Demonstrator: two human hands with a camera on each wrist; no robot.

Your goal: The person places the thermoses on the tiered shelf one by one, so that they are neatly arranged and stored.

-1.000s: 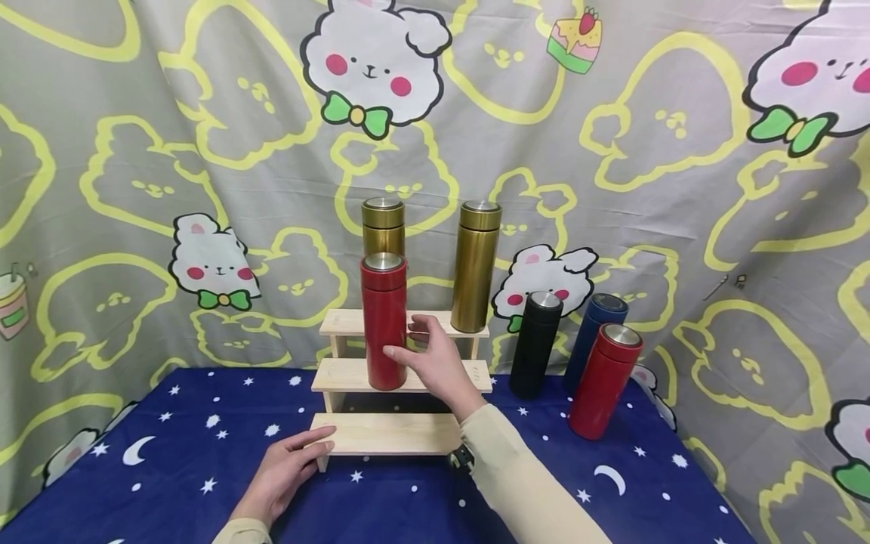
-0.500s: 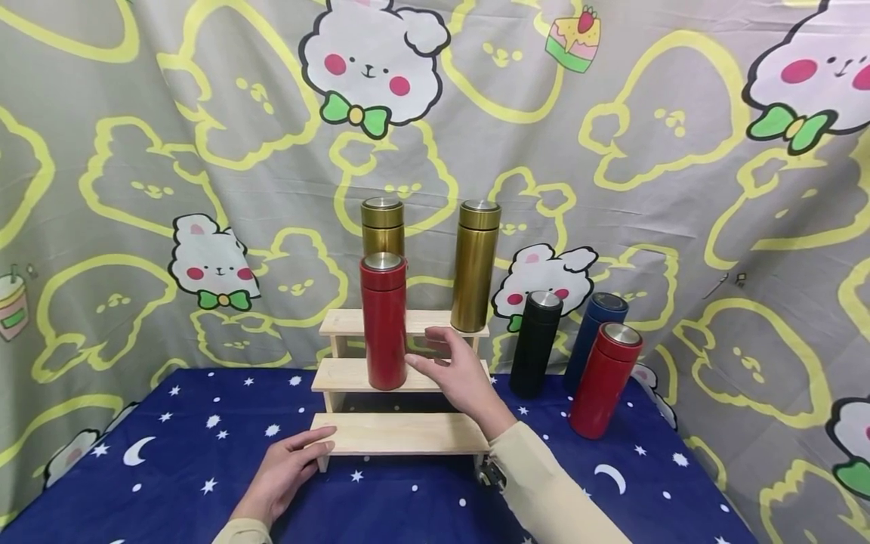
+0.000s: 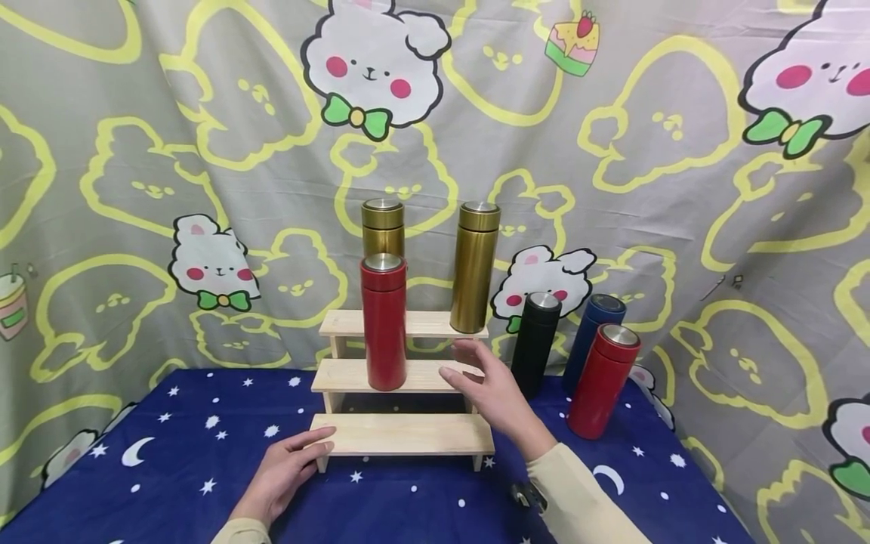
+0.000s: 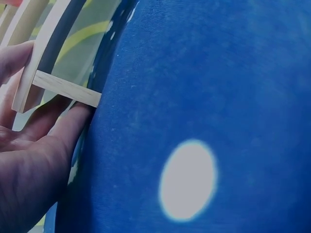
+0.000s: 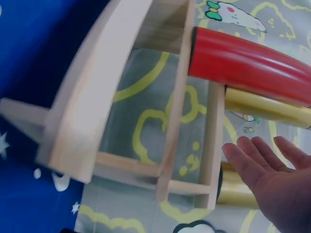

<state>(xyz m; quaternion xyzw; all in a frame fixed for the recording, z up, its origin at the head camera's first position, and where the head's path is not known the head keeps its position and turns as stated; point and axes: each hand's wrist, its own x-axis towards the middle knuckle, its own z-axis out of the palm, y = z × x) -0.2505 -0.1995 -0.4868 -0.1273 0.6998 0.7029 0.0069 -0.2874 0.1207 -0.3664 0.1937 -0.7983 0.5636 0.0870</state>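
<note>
A three-step wooden display stand (image 3: pixel 408 434) sits on the table. My left hand (image 3: pixel 282 472) grips the left end of its lowest step; in the left wrist view the thumb (image 4: pixel 17 58) lies on the board and the fingers reach beneath, by the leg. On the middle step, towards the left, stands a red thermos flask (image 3: pixel 385 325). My right hand (image 3: pixel 499 397) is off to its right, fingers spread and holding nothing, in front of the middle step's right end. Two gold flasks stand on the top step, one at right (image 3: pixel 473 268), the other (image 3: pixel 383 227) partly hidden behind the red one.
Right of the stand, a black flask (image 3: pixel 537 340), a blue flask (image 3: pixel 596 332) and a second red flask (image 3: pixel 603 381) stand on the dark blue star-patterned cloth (image 3: pixel 204 423). A grey cartoon-print curtain (image 3: pixel 272 174) hangs behind and at both sides.
My right hand has let go of the red flask on the middle step and drawn back to the right. The flask stays upright there; my left hand has kept its place.
</note>
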